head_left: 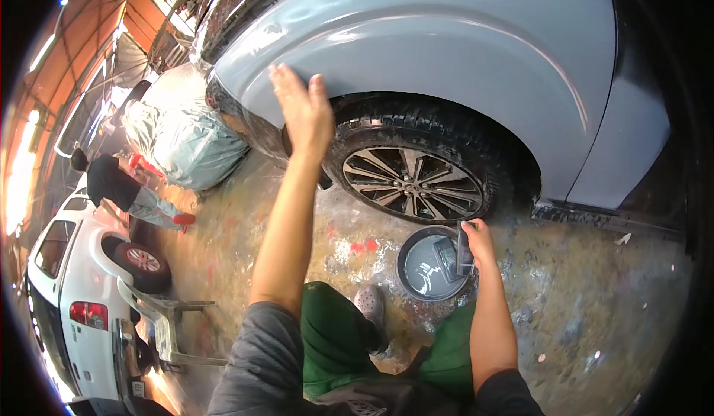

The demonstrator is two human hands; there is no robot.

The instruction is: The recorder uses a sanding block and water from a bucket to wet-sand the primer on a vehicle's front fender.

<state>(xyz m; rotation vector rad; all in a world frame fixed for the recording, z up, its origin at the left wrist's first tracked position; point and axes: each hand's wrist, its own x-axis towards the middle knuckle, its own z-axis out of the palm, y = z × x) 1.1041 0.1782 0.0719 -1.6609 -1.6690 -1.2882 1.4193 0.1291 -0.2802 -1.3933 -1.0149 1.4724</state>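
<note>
- Far left: white car [88,319], rear lamp and one wheel visible, parked on the stained floor [223,249].
- Beside it, another person [115,183] bends forward; dark top, pale trousers, red shoes.
- Pale plastic chair [165,319] stands near the white car's rear.
- Upper left: crumpled grey sheet [195,148] draped over a bulky shape, close to the front of the nearer car.
- Left hand [306,122]: raised at the front part of the grey fender [439,55], above the wheel arch. Four fingers extended and together, thumb apart from them; nothing gripped. Contact between palm and fender: cannot tell.
- Pale clog [369,302] on one foot, below the wheel, left of the basin.
- Wheel [411,184]: black tyre, multi-spoke rim, sits under the fender's arch.
- Round dark basin [404,276]: on the floor just below the wheel, shallow liquid inside. Dark rectangular patch within; object or reflection, cannot tell.
- Dark flat block [465,251]: in the right hand, upright at the basin's right edge.
- Right hand [482,243]: fingers clamped on the block.
- Right: grey door panel [623,137], past a narrow seam from the fender.
</note>
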